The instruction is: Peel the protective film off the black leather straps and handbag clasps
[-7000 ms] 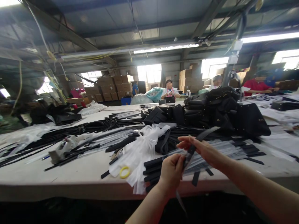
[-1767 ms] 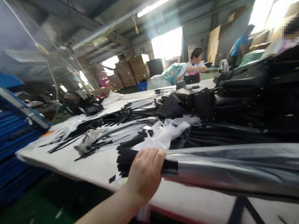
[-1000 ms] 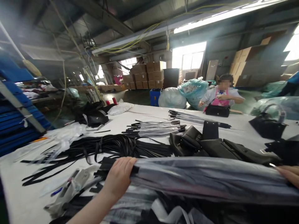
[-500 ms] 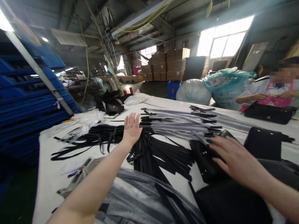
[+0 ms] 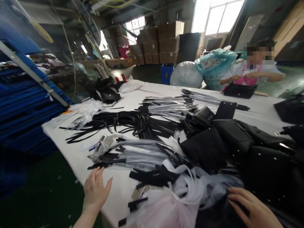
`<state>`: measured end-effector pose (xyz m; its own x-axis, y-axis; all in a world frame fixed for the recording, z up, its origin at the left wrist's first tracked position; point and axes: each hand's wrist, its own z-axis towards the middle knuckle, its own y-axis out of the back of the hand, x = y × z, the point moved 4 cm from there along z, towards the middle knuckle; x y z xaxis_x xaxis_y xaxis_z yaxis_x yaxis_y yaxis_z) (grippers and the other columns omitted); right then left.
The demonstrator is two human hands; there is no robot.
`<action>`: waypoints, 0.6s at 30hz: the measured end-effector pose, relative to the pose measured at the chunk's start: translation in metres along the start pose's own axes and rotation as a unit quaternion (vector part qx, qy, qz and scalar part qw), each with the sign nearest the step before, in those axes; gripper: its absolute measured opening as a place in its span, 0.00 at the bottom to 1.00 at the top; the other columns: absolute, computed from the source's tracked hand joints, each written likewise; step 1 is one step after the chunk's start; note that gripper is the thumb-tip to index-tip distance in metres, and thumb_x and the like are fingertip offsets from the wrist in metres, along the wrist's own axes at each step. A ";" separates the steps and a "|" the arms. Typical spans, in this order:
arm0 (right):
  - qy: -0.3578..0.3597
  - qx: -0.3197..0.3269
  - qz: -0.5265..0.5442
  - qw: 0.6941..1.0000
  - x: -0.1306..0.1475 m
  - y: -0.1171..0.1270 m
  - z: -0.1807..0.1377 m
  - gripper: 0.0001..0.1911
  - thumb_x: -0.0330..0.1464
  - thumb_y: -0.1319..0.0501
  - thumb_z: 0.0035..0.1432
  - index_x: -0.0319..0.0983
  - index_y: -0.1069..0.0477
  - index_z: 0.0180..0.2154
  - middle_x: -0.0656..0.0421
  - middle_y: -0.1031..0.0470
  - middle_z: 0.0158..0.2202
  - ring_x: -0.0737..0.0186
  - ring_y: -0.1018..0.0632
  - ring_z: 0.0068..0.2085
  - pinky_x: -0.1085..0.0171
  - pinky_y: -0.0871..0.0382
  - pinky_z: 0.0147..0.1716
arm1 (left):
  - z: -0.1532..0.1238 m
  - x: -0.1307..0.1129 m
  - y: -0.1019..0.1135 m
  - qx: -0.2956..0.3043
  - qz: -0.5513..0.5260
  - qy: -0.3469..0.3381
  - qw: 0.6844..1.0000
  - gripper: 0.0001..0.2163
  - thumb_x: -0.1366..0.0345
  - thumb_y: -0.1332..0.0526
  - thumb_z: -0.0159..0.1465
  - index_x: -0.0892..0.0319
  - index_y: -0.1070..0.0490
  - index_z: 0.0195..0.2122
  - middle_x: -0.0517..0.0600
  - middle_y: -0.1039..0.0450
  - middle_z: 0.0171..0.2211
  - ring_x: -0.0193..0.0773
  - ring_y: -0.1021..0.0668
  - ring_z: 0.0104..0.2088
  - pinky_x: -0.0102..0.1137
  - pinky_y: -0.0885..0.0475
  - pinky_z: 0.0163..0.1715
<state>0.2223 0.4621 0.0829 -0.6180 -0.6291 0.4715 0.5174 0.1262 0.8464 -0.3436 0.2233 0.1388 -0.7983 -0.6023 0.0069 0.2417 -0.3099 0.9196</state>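
Observation:
My left hand [image 5: 95, 190] hovers open at the near edge of the white table [image 5: 78, 156], fingers spread, holding nothing. Just beyond it lie plastic-sleeved black straps [image 5: 140, 155] and loose strap ends [image 5: 152, 177]. My right hand [image 5: 251, 207] rests open, fingers flat, on dark material at the lower right, next to crumpled clear plastic bags [image 5: 171, 202]. A pile of bare black straps [image 5: 128, 123] lies further out, with another sleeved bundle [image 5: 168, 106] behind it.
Black handbags [image 5: 235, 139] crowd the table's right side. A tape dispenser [image 5: 101, 148] lies near the left edge. Blue pallets [image 5: 23, 107] stand at the left. A person [image 5: 254, 72] works on a black bag at the far side. Cardboard boxes and filled sacks [image 5: 187, 74] stand behind.
The sleeved strap bundle that my hands carried has been let go on the table. Both hands have pulled back from the far straps to the near edge, empty.

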 end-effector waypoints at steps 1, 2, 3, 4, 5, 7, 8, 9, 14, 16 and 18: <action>-0.004 0.012 -0.003 1.000 0.014 0.004 -0.002 0.10 0.40 0.39 0.53 0.60 0.24 0.38 0.62 0.21 0.46 0.44 0.19 0.45 0.42 0.20 0.44 | -0.010 0.001 0.008 0.010 0.003 -0.003 1.000 0.24 0.58 0.48 0.64 0.67 0.41 0.58 0.68 0.38 0.56 0.60 0.35 0.59 0.53 0.38 0.58; -0.003 0.024 -0.001 1.000 0.026 0.005 -0.003 0.08 0.40 0.40 0.56 0.58 0.24 0.37 0.61 0.21 0.45 0.45 0.20 0.46 0.43 0.21 0.46 | -0.019 0.002 0.014 0.019 0.005 -0.004 1.000 0.24 0.58 0.48 0.64 0.67 0.41 0.58 0.68 0.38 0.56 0.60 0.35 0.58 0.53 0.38 0.58; 0.001 0.038 0.000 0.999 0.036 0.005 -0.001 0.08 0.39 0.42 0.58 0.56 0.25 0.37 0.61 0.21 0.45 0.46 0.20 0.47 0.44 0.21 0.47 | -0.028 0.004 0.019 0.028 0.004 0.000 1.000 0.24 0.58 0.47 0.64 0.67 0.40 0.58 0.68 0.39 0.56 0.60 0.35 0.58 0.53 0.38 0.58; 0.005 0.049 -0.003 0.999 0.043 0.003 0.002 0.08 0.39 0.43 0.59 0.55 0.25 0.37 0.60 0.21 0.45 0.47 0.20 0.47 0.45 0.22 0.47 | -0.036 0.007 0.024 0.035 0.002 0.006 0.999 0.25 0.57 0.47 0.64 0.66 0.40 0.58 0.68 0.39 0.56 0.60 0.35 0.59 0.53 0.38 0.58; 0.009 0.063 -0.006 0.998 0.049 0.001 0.007 0.09 0.38 0.44 0.60 0.53 0.25 0.37 0.59 0.21 0.45 0.48 0.20 0.48 0.47 0.22 0.48 | -0.044 0.010 0.028 0.040 -0.002 0.015 0.999 0.25 0.57 0.47 0.63 0.65 0.40 0.59 0.67 0.39 0.56 0.60 0.35 0.59 0.53 0.38 0.57; 0.013 0.085 -0.012 0.996 0.055 -0.006 0.025 0.11 0.38 0.45 0.62 0.51 0.25 0.39 0.58 0.21 0.45 0.49 0.21 0.48 0.49 0.23 0.49 | -0.060 0.019 0.033 0.052 -0.008 0.036 0.998 0.26 0.57 0.47 0.63 0.66 0.40 0.59 0.67 0.39 0.57 0.60 0.36 0.60 0.54 0.38 0.57; 0.012 0.093 -0.015 0.996 0.057 -0.010 0.038 0.11 0.37 0.46 0.63 0.49 0.24 0.39 0.57 0.21 0.45 0.50 0.21 0.48 0.51 0.24 0.50 | -0.068 0.024 0.035 0.061 -0.010 0.047 0.997 0.26 0.56 0.47 0.63 0.66 0.40 0.59 0.67 0.39 0.57 0.61 0.37 0.60 0.54 0.38 0.57; 0.010 0.100 -0.019 0.995 0.059 -0.015 0.054 0.12 0.37 0.46 0.63 0.47 0.24 0.40 0.57 0.21 0.45 0.51 0.21 0.48 0.52 0.25 0.51 | -0.076 0.029 0.036 0.073 -0.012 0.057 0.996 0.26 0.56 0.47 0.63 0.67 0.40 0.59 0.68 0.40 0.57 0.61 0.37 0.60 0.55 0.37 0.57; -0.010 0.157 -0.079 0.984 0.070 -0.065 0.169 0.16 0.34 0.48 0.65 0.40 0.25 0.47 0.54 0.22 0.50 0.60 0.22 0.49 0.66 0.29 0.50 | -0.126 0.050 0.033 0.146 -0.033 0.127 0.981 0.27 0.53 0.47 0.63 0.68 0.39 0.58 0.68 0.38 0.56 0.62 0.35 0.59 0.55 0.36 0.57; -0.011 0.176 -0.097 0.980 0.074 -0.095 0.216 0.19 0.34 0.50 0.66 0.34 0.26 0.50 0.48 0.23 0.50 0.57 0.22 0.50 0.64 0.31 0.50 | -0.152 0.052 0.029 0.179 -0.056 0.160 0.969 0.26 0.54 0.47 0.63 0.68 0.38 0.57 0.67 0.36 0.55 0.60 0.33 0.59 0.53 0.36 0.58; -0.004 0.190 -0.123 0.974 0.076 -0.127 0.256 0.23 0.34 0.52 0.67 0.25 0.26 0.50 0.38 0.24 0.48 0.50 0.22 0.50 0.57 0.34 0.50 | -0.179 0.049 0.023 0.222 -0.083 0.186 0.954 0.25 0.55 0.46 0.63 0.68 0.38 0.56 0.66 0.34 0.55 0.57 0.32 0.58 0.51 0.35 0.58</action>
<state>-0.0417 0.5946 0.0741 -0.7006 -0.6708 0.2434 0.0971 0.2482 0.9638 -0.2783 0.0546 0.0897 -0.5337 -0.8175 -0.2165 -0.1932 -0.1313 0.9723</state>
